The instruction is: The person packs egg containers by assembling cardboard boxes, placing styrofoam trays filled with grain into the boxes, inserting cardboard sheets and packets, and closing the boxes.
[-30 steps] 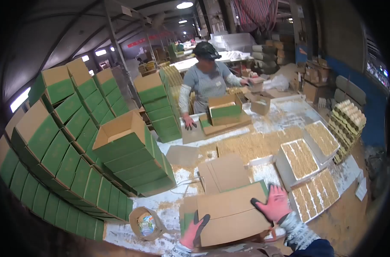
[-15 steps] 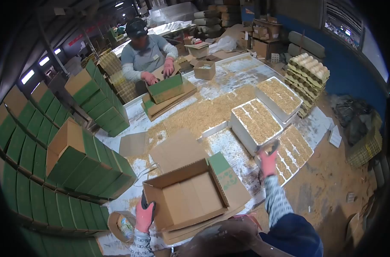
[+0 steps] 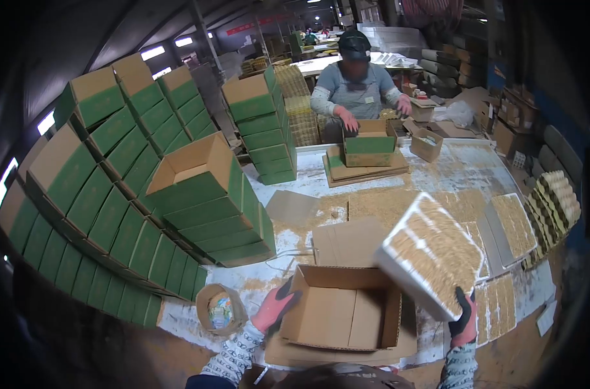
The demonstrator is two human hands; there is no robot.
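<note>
My right hand (image 3: 465,319), in a pink and black glove, grips the near right corner of a white foam box (image 3: 431,249) filled with tan, husk-like bits. The foam box is raised and tilted, slightly blurred, at the right side of an open cardboard carton (image 3: 341,310). Only bare brown cardboard shows inside the carton. My left hand (image 3: 274,307), gloved alike, is at the carton's left edge with thumb and fingers apart; whether it touches the edge I cannot tell. Flat cardboard (image 3: 379,356) lies under the carton.
Green cartons (image 3: 197,188) stand stacked at left. A round tub (image 3: 221,308) with small packets is near my left hand. More husk-filled foam boxes (image 3: 512,227) and egg trays (image 3: 549,211) are at right. Across the table, a person (image 3: 356,84) works over a green carton (image 3: 371,144).
My right hand has lifted the foam box off the stack and brought it left, tilted, to the carton. My left hand's fingers have spread. The view has turned right-side-lower, and the co-worker's hands have parted.
</note>
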